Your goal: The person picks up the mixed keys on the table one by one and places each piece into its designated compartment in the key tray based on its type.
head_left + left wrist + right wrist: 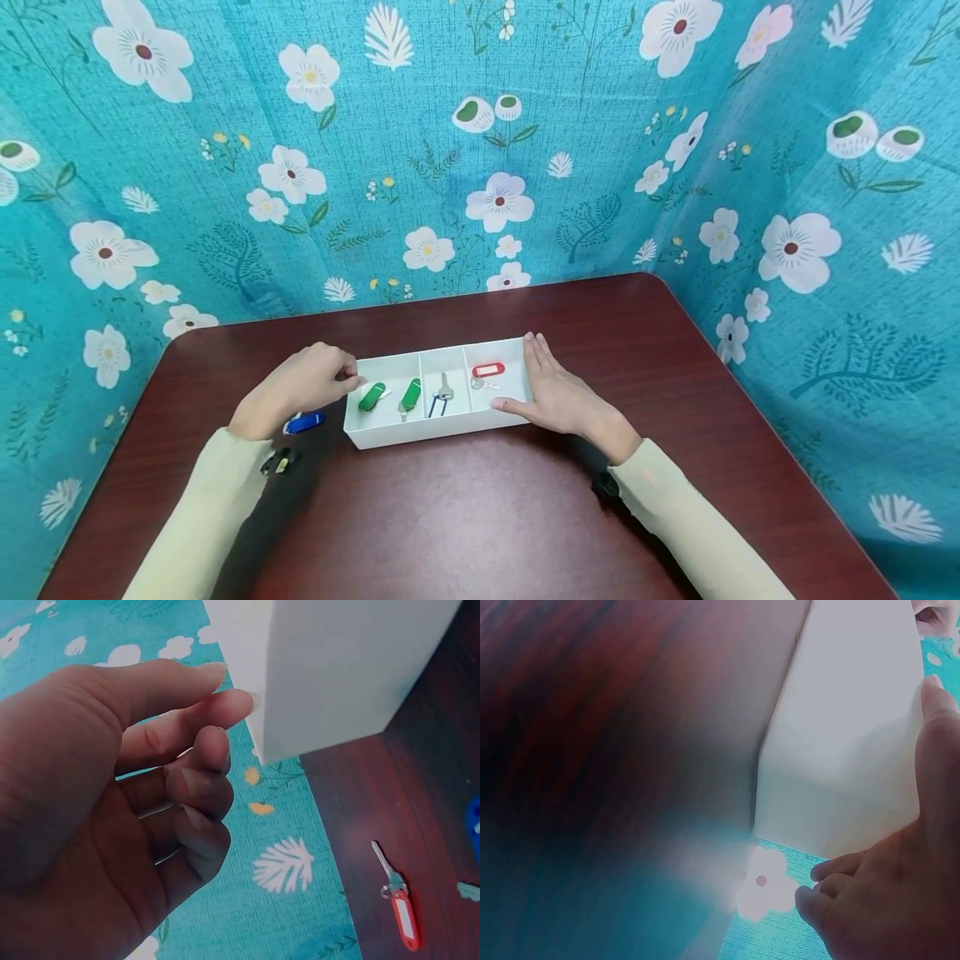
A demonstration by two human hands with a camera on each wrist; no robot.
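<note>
A white three-compartment box (420, 430) lies across the table. Its left compartment holds two green key tags (410, 394) with keys. In the middle one is a key (446, 389) by a dark blue loop-like piece; on the right lies a red key tag (488, 369) with a key. My left hand (311, 385) is at the box's left end, its fingers loosely bent, thumb and forefinger slightly apart, nothing seen between them. My right hand (566, 398) rests against the right end, fingers extended, thumb over the front rim.
Left of the box, a blue key tag (304, 422) lies on the dark red-brown table (480, 508). The left wrist view shows another red key tag (405, 919) with its key on the tabletop. A teal flowered cloth (420, 167) hangs behind and at the sides.
</note>
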